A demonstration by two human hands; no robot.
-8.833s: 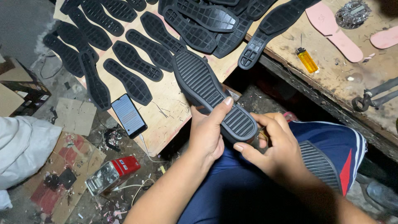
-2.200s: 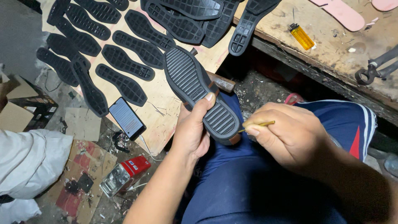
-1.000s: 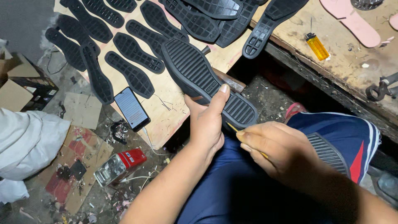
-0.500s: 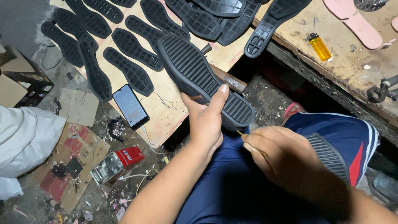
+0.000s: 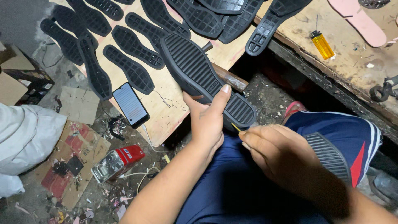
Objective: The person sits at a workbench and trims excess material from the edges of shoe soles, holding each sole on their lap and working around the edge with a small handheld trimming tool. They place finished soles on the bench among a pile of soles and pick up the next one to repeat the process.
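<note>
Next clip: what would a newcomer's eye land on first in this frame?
First the ridged black shoe sole at centre, gripped at its heel end by the left hand, while the right hand holds a thin yellowish tool against the sole's edge. Behind it, rows of black soles lie on a wooden board, with a lit phone at the board's lower corner. A yellow lighter lies on the bench, upper right.

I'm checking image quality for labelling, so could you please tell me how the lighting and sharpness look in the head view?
Head view: the board and bench are evenly and brightly lit, and the sole shows crisp tread; the lap and the gap under the bench are in deep shadow; the right hand is slightly soft, the left hand sharp; no strong glare.
</note>
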